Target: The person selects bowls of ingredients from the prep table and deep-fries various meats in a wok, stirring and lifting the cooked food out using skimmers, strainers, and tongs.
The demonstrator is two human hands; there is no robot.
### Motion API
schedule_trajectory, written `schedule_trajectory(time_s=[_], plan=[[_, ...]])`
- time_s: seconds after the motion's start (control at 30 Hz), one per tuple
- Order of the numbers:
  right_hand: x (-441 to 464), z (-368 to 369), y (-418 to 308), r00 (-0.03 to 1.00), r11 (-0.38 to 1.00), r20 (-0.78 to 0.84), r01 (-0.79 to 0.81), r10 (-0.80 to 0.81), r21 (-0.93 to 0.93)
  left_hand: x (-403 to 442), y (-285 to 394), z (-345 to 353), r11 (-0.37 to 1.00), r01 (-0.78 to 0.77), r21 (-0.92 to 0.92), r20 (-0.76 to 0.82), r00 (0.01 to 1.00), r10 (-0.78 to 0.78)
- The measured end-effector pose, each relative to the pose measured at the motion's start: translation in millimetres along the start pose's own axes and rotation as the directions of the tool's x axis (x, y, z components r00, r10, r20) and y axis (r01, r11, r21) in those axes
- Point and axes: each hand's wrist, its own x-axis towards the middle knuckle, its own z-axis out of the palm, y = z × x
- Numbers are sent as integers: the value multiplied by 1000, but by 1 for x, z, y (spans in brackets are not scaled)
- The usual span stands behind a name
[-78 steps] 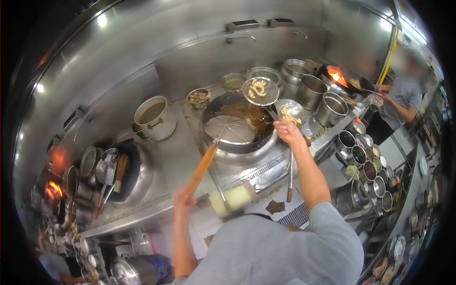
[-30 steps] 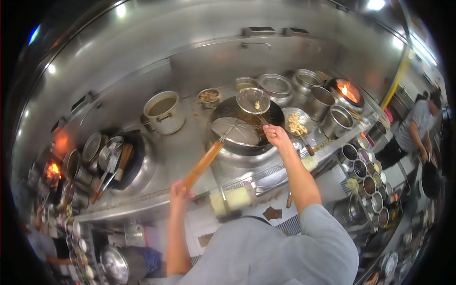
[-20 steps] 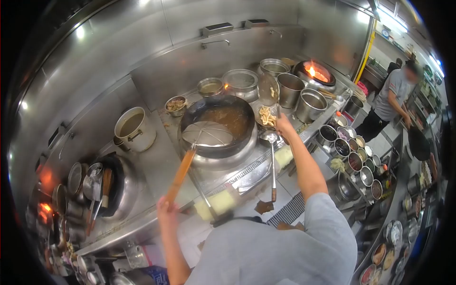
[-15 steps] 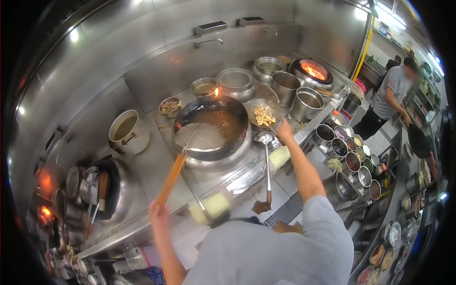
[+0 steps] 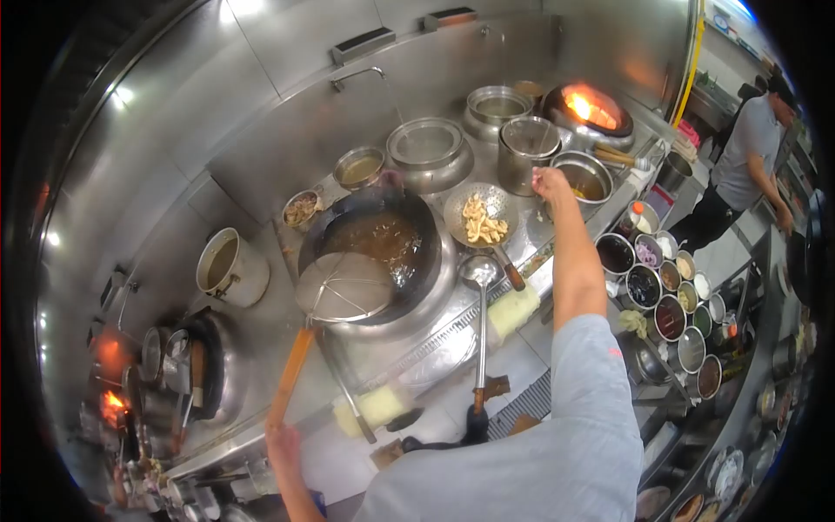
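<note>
My left hand (image 5: 283, 441) grips the wooden handle (image 5: 291, 374) of a large mesh strainer (image 5: 344, 287), whose round head rests over the near left part of a black wok (image 5: 322, 239) of bubbling brown oil. My right hand (image 5: 548, 181) is closed on the handle of a small mesh skimmer (image 5: 531, 135), held over a tall steel pot (image 5: 515, 170). Below and left of that hand, pale fried pieces (image 5: 483, 219) lie in a perforated ladle (image 5: 454, 209). A steel ladle (image 5: 480, 271) rests beside it, its handle toward me.
Lit burner (image 5: 600, 111) at the back right. Lidded pot (image 5: 424, 143) and a steel pot (image 5: 591, 178) stand behind. Sauce containers (image 5: 670, 317) crowd the right. A white pot (image 5: 233, 268) is at left. A co-worker (image 5: 752, 165) stands far right.
My right hand has moved the small skimmer from above the wok, past the perforated ladle, to the tall pot. The fried pieces lie in the perforated ladle. My left hand keeps its hold.
</note>
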Motion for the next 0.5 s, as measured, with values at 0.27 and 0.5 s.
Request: schedule_trajectory(time_s=[0.27, 0.5], plan=[[0, -106, 156, 860, 226, 234, 365, -453, -903, 1, 8, 2, 993, 53, -102, -123, 990, -66], [-125, -60, 201, 839, 691, 79, -386, 538, -611, -1, 8, 6, 989, 89, -115, -103, 990, -100]])
